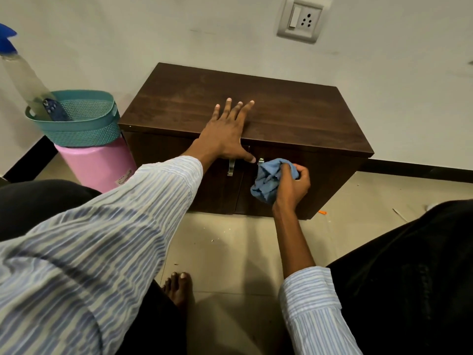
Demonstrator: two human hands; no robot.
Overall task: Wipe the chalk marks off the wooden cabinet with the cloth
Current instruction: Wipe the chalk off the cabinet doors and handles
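Observation:
A low dark wooden cabinet [294, 116] stands against the wall, with two front doors and two metal handles. My left hand [225, 134] lies flat on the front edge of its top, fingers spread, thumb down over the front near the left handle [231, 167]. My right hand [291, 185] grips a crumpled blue cloth [268, 179] pressed against the right door, just beside the right handle [260, 162]. I see no clear chalk marks on the top; only faint pale smears show.
Left of the cabinet a teal basket [84, 129] sits on a pink drum [99, 165], holding a spray bottle [23, 75] with a blue trigger. A wall socket [302, 19] is above. My bare foot [179, 288] and dark-clad knees are on the tiled floor.

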